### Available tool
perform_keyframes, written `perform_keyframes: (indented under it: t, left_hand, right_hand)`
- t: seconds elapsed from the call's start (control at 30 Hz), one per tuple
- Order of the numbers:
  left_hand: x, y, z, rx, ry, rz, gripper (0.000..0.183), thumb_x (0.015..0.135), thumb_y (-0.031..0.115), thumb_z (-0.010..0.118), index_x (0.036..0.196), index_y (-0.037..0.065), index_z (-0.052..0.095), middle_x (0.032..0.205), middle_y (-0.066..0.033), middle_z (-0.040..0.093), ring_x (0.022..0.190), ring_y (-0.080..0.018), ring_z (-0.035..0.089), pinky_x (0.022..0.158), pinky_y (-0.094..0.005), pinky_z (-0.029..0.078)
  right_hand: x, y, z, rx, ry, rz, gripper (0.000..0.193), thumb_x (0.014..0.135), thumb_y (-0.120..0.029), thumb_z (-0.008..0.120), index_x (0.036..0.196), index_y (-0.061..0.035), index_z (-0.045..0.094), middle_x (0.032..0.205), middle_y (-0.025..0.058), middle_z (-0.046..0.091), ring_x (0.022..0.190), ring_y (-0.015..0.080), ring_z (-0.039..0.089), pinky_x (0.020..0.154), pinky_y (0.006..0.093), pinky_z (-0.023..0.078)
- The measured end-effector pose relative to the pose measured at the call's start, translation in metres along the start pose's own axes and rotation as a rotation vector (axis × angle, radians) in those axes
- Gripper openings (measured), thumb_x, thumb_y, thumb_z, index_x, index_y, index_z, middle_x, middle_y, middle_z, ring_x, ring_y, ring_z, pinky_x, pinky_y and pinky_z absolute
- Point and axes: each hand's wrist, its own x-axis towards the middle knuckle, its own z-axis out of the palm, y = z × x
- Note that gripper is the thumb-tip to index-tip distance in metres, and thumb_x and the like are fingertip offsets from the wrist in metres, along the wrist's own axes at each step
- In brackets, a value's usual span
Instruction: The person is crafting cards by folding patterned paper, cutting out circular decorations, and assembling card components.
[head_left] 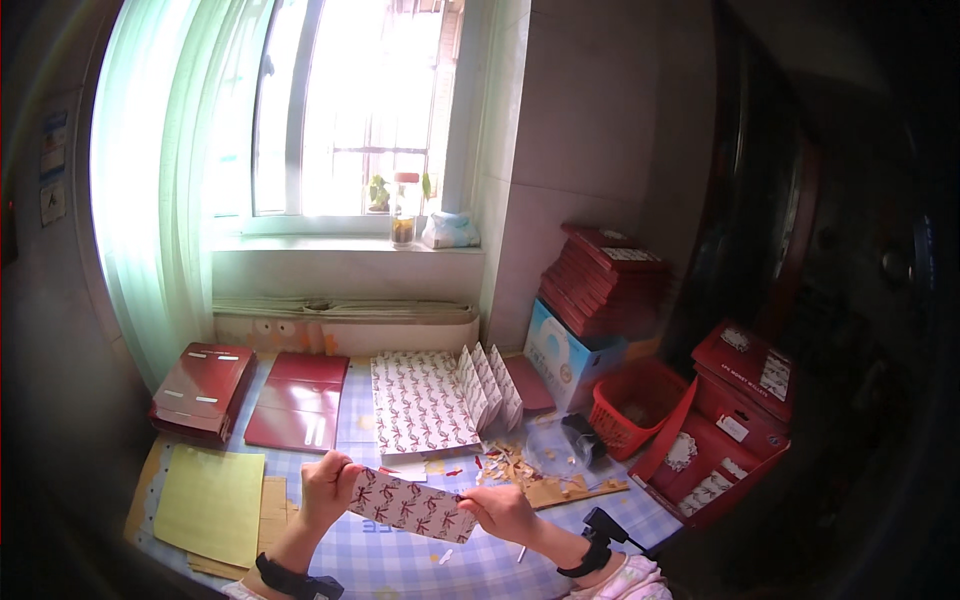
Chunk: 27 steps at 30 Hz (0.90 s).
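Note:
Above the near middle of the table, a white oblong paper piece [412,505] printed with dark red bows is stretched between both hands. My left hand [326,488] is closed on its left end, and my right hand [500,513] pinches its right end. The paper tilts down toward the right; whether it is a single sheet or a folded envelope I cannot tell. Beyond it lies a stack of sheets [420,405] in the same print, with several folded patterned pieces [488,385] standing at its right side.
Red card stacks [203,385] and flat red cards [297,400] lie left. Yellow sheets [210,500] are near left. Paper scraps [510,465] litter the right middle. A red basket [640,400], red packs [720,450] and a blue-white box [565,355] stand right.

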Motion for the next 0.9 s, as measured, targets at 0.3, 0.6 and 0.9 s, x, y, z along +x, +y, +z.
perform_keyframes:
  t: [0.3,0.6,0.9]
  left_hand:
    - [0.006,-0.01,0.001,-0.062,0.091,-0.072,0.032,0.086,0.032,0.051,0.078,0.001,0.054,0.057,-0.0117,0.053,0.05,-0.0206,0.056,0.046,-0.0295,0.042]
    - [-0.008,-0.047,0.017,-0.112,-0.14,-0.328,0.035,0.089,0.033,0.046,0.085,0.0,0.059,0.067,-0.0105,0.06,0.063,-0.0187,0.061,0.058,-0.0279,0.047]
    - [-0.014,-0.052,0.015,-0.094,-0.205,-0.342,0.026,0.088,0.025,0.048,0.084,0.002,0.06,0.067,-0.01,0.061,0.062,-0.0184,0.06,0.057,-0.0275,0.046]
  right_hand:
    - [0.031,0.012,-0.028,-0.115,0.057,0.0,0.013,0.08,-0.018,0.059,0.077,-0.0056,0.059,0.067,0.0116,0.058,0.056,0.0286,0.057,0.047,0.0343,0.044]
    - [0.073,0.131,-0.096,-0.843,0.153,0.447,0.015,0.084,-0.019,0.046,0.081,-0.0056,0.05,0.071,0.0166,0.061,0.064,0.0337,0.06,0.056,0.0433,0.048]
    - [0.076,0.165,-0.042,-0.797,-0.151,0.592,0.018,0.083,-0.018,0.043,0.084,-0.0039,0.054,0.074,0.0196,0.062,0.072,0.0362,0.062,0.065,0.0457,0.049]
